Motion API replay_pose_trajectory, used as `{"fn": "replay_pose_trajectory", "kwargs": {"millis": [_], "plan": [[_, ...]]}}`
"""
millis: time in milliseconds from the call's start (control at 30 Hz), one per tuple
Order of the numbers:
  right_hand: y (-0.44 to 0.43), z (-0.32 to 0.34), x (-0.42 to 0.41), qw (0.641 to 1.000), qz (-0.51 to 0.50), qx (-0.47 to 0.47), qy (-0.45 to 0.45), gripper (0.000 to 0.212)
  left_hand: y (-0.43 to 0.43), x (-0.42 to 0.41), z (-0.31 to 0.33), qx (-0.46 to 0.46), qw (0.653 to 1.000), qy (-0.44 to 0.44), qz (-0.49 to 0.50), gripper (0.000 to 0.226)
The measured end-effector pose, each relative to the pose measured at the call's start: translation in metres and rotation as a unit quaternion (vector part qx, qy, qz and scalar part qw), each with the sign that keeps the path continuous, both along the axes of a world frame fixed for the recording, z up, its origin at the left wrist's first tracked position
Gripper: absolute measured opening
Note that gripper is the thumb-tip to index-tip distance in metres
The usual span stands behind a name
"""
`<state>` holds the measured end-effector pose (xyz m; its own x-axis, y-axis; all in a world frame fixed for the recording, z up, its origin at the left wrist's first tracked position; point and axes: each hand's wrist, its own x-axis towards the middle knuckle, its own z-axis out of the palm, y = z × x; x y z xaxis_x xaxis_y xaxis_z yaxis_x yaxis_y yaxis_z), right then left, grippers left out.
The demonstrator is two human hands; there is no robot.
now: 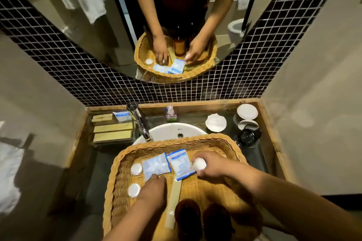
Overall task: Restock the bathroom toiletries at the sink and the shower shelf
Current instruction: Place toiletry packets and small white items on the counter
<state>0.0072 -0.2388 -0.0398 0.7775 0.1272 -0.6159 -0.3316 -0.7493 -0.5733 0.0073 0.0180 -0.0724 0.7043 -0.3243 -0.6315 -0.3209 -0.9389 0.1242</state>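
Note:
A woven wicker basket (125, 154) rests on the white sink (166, 133). Inside lie two blue-and-white sachets (155, 165), two round white soaps (136, 169) at the left, a long pale wrapped stick (173, 197) and two dark amber bottles (188, 219) at the near side. My right hand (213, 168) is closed around a third round white soap (199, 164) just over the right sachet (181, 164). My left hand (151, 191) reaches into the basket, fingertips touching the left sachet's near edge; it holds nothing that I can see.
On the counter's left stands a clear tray (112, 129) with tan boxes and one sachet. A chrome tap (140, 121) and a small bottle (171, 113) stand behind the sink. Paper-capped glasses (247, 111) and a white dish (215, 122) sit at the right. A mirror (176, 25) hangs above.

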Motion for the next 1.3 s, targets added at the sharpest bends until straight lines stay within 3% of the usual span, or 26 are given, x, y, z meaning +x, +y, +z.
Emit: {"fn": "replay_pose_trajectory", "kwargs": {"millis": [133,300,533,700,800,900,1033,1300], "plan": [[0.005,-0.025,-0.016,0.992,0.086,-0.074,0.057,0.043,0.007,-0.007,-0.009,0.022,0.999,-0.03,-0.025,0.05],[0.01,-0.034,-0.028,0.987,0.112,-0.105,0.047,0.029,0.007,-0.01,-0.009,0.029,0.998,-0.042,-0.028,0.041],[0.006,-0.015,-0.026,0.988,0.097,-0.12,-0.02,0.055,-0.007,0.011,0.026,-0.062,0.992,-0.105,-0.01,0.036],[-0.014,0.031,-0.006,0.985,0.004,-0.121,-0.125,0.058,-0.055,0.051,0.069,-0.238,0.958,-0.153,0.033,0.048],[-0.038,0.063,0.014,0.969,-0.084,-0.109,-0.205,0.055,-0.099,0.082,0.087,-0.276,0.943,-0.182,0.032,0.052],[-0.066,0.081,0.035,0.944,-0.169,-0.13,-0.251,0.066,-0.141,0.111,0.096,-0.304,0.932,-0.193,0.039,0.052],[-0.097,0.085,0.055,0.931,-0.224,-0.151,-0.246,0.064,-0.188,0.141,0.084,-0.306,0.937,-0.163,0.035,0.054],[-0.129,0.032,0.08,0.944,-0.242,-0.158,-0.161,0.029,-0.251,0.183,0.026,-0.229,0.968,-0.098,-0.036,0.044]]}}
